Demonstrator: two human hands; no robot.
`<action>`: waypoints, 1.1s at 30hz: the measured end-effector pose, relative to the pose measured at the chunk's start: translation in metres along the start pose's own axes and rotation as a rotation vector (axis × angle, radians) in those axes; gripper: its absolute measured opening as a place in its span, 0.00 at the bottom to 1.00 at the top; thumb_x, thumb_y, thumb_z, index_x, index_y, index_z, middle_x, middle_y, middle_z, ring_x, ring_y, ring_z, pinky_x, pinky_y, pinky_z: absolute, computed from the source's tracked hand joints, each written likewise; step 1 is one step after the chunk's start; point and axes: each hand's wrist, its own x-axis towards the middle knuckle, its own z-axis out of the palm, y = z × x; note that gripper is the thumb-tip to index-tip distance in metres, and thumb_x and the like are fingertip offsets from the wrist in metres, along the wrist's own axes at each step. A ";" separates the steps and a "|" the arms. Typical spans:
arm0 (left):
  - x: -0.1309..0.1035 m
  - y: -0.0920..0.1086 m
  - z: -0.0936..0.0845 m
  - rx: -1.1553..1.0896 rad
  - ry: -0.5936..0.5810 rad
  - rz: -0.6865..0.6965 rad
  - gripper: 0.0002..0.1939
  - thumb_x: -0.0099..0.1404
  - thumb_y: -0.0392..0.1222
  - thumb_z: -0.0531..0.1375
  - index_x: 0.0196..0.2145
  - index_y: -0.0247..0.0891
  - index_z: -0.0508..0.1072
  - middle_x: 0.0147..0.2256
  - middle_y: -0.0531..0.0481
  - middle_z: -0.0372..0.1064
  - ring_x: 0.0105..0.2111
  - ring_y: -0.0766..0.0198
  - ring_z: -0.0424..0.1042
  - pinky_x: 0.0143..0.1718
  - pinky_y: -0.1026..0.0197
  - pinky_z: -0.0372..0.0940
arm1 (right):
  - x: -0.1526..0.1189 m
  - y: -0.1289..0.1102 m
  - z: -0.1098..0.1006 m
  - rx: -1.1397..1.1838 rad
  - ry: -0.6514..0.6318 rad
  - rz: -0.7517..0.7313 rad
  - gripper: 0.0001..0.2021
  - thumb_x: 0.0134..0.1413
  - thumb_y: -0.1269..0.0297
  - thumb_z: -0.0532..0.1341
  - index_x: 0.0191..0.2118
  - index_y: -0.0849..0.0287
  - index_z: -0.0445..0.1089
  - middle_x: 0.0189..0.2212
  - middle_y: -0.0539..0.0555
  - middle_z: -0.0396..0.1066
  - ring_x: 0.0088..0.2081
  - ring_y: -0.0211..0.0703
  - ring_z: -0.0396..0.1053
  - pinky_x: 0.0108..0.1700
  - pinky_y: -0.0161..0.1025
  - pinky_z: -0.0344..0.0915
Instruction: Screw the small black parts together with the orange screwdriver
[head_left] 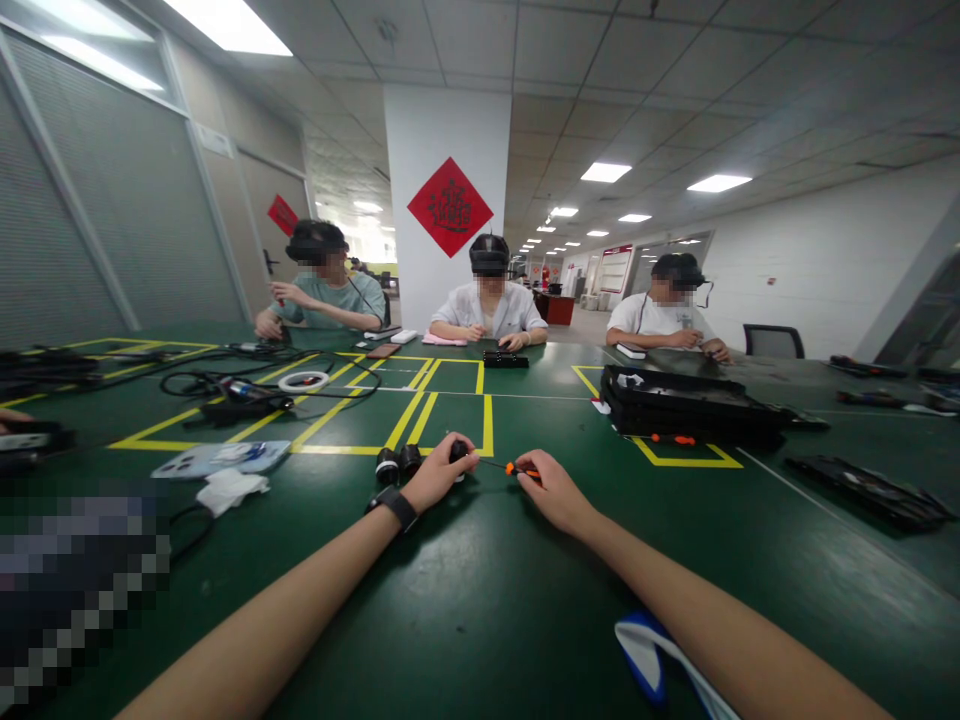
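My left hand (441, 474), with a dark watch on its wrist, is closed around a small black cylindrical part (458, 451). My right hand (551, 487) grips the orange and black handle of a screwdriver (512, 468). Its thin shaft points left, and the tip meets or nearly meets the part in my left hand; the exact contact is too small to make out. Just left of my left hand stand two similar black cylindrical parts, one with a pale band (387, 466) and a darker one (409, 458) beside it.
A stack of black trays (675, 400) lies to the right, a flat black part (870, 490) beyond it. Leftward are a pale blue phone (221, 458), a crumpled tissue (232, 490) and coiled black cables (217, 375). A blue-white strap (645, 650) lies near my right forearm. Three people sit opposite.
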 end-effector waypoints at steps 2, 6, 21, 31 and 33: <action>0.000 0.001 0.000 -0.001 0.001 0.002 0.14 0.56 0.50 0.54 0.35 0.37 0.63 0.26 0.54 0.65 0.28 0.67 0.65 0.32 0.64 0.59 | 0.000 0.000 0.000 -0.007 -0.005 -0.005 0.07 0.53 0.69 0.51 0.35 0.61 0.65 0.34 0.54 0.63 0.38 0.39 0.60 0.43 0.38 0.58; 0.000 0.002 0.000 0.002 0.004 0.005 0.14 0.56 0.50 0.54 0.35 0.37 0.63 0.26 0.54 0.65 0.28 0.67 0.65 0.32 0.63 0.59 | 0.000 -0.001 -0.001 0.001 0.001 -0.032 0.06 0.50 0.71 0.54 0.36 0.60 0.64 0.34 0.53 0.63 0.37 0.39 0.60 0.41 0.38 0.58; 0.001 -0.002 0.001 -0.006 0.010 0.020 0.14 0.56 0.51 0.54 0.35 0.37 0.63 0.26 0.54 0.65 0.27 0.67 0.64 0.29 0.64 0.59 | 0.000 0.001 0.000 -0.005 0.003 -0.049 0.07 0.49 0.70 0.56 0.36 0.60 0.63 0.34 0.53 0.63 0.37 0.39 0.60 0.41 0.38 0.58; -0.001 0.003 0.000 0.004 0.001 0.002 0.14 0.56 0.51 0.54 0.35 0.37 0.63 0.26 0.54 0.65 0.28 0.66 0.65 0.31 0.63 0.59 | 0.000 0.002 0.000 -0.001 0.002 -0.025 0.05 0.51 0.69 0.53 0.35 0.60 0.64 0.33 0.53 0.63 0.37 0.39 0.60 0.42 0.38 0.58; -0.001 0.003 0.000 0.004 0.009 0.009 0.14 0.56 0.50 0.54 0.35 0.37 0.63 0.26 0.54 0.65 0.28 0.66 0.65 0.32 0.63 0.59 | 0.000 0.000 -0.001 0.006 0.001 -0.035 0.06 0.50 0.70 0.54 0.36 0.60 0.64 0.34 0.52 0.63 0.37 0.39 0.60 0.41 0.38 0.58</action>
